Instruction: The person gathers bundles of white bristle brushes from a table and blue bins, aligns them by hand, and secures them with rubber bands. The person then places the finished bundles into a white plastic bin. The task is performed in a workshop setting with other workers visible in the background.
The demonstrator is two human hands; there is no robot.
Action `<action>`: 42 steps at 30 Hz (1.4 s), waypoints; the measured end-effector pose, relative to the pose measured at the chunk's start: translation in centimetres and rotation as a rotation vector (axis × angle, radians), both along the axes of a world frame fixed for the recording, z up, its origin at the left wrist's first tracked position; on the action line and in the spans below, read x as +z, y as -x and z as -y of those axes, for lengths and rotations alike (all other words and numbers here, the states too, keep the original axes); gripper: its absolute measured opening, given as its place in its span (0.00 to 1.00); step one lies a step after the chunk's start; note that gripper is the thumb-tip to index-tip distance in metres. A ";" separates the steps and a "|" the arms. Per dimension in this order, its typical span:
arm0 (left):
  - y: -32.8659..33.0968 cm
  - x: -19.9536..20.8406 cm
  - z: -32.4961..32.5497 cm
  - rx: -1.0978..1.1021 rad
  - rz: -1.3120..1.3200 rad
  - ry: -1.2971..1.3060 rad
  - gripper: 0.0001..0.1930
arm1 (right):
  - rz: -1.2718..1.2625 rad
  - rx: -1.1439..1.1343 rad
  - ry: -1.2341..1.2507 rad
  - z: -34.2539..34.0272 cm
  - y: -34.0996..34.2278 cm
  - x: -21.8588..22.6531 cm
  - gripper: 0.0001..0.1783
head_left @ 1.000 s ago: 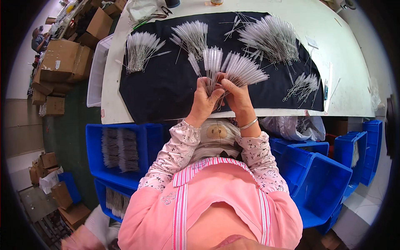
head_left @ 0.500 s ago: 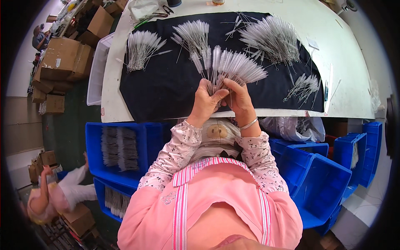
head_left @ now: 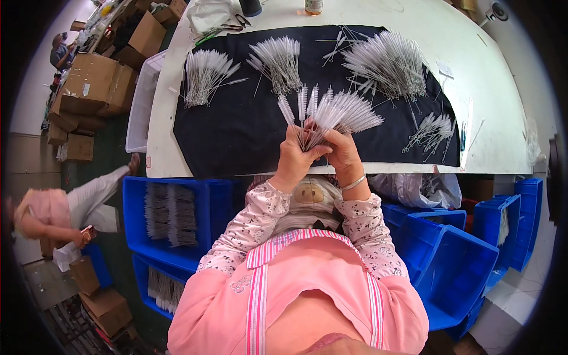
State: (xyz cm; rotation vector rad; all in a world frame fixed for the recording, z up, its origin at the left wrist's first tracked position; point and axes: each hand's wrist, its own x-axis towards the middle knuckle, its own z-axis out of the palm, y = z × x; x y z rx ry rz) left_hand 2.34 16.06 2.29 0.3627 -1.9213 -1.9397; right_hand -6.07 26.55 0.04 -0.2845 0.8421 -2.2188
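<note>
A: Head view. Log labels first.

B: I note a pale label (head_left: 86,89) on a brown carton (head_left: 92,68), upper left of the frame; its print is too small for me to read. An amber bottle (head_left: 313,7) stands at the top edge, lettering likewise too small.

A: Containers?

B: Left of centre, a blue bin (head_left: 218,210) holds packed brush stacks (head_left: 171,213). Below it, a second blue bin (head_left: 141,277) holds more, pale bristles showing. Right of centre, a clear plastic bag (head_left: 393,184) contains greyish items, kind uncertain. At far right, a narrow blue bin (head_left: 486,222) has a pale bunch (head_left: 503,228) inside.

A: Hands and the work?

B: Frame centre: a fan of white-bristled brushes (head_left: 346,112), bristles up, over a dark cloth (head_left: 231,139). I record the left hand (head_left: 296,157) clamped on its wire stems, and the right hand (head_left: 344,152) closed round them too, just beside. Further brush piles (head_left: 276,66) lie on the cloth.
</note>
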 end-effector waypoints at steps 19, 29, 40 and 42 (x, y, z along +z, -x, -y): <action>-2.6 3.3 1.9 -0.289 0.150 -0.267 0.09 | -0.096 -0.196 0.176 1.2 -2.9 5.3 0.43; -5.5 6.0 3.9 -0.621 0.198 -0.259 0.09 | -0.829 0.243 -0.184 0.6 4.3 15.3 0.21; -5.5 4.4 3.7 -0.698 0.037 -0.366 0.14 | -0.777 0.270 -0.110 0.5 4.4 16.0 0.09; -5.0 6.4 3.9 -0.747 0.151 -0.384 0.17 | -0.792 0.207 -0.143 0.0 4.3 15.7 0.08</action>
